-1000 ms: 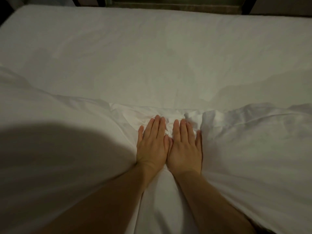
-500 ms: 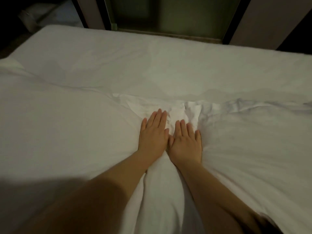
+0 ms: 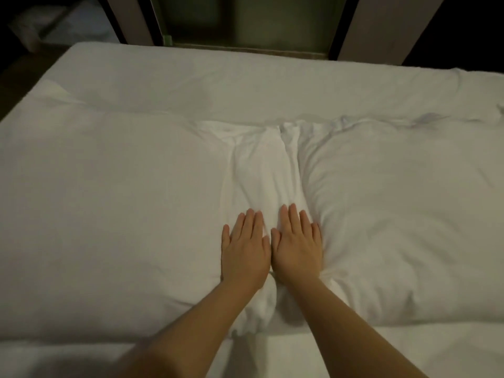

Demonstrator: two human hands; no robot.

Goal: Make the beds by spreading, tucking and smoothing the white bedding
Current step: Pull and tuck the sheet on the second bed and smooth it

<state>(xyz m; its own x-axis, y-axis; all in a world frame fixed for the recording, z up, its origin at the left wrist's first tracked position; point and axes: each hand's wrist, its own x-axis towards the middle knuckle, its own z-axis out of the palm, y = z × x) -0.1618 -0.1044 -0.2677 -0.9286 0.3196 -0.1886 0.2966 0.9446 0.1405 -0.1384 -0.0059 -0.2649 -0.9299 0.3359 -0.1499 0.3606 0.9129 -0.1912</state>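
A puffy white duvet (image 3: 109, 214) lies folded across the middle of the bed, over a flat white sheet (image 3: 245, 85). My left hand (image 3: 244, 246) and my right hand (image 3: 297, 244) press flat side by side on the duvet's middle, fingers straight and pointing away from me. Under them the duvet is pushed down into a creased furrow (image 3: 261, 165) that runs to its far edge. The duvet bulges up on both sides of the hands.
Beyond the bed's far edge stand dark vertical panels and a dim recess (image 3: 245, 20). A pale bundle (image 3: 68, 25) lies on the dark floor at the far left. A strip of bare sheet (image 3: 409, 347) shows along the near edge.
Both hands slid back toward me along the duvet, from its crumpled far edge to nearer its front. The view pulled back and up, showing the whole bed and the wall beyond.
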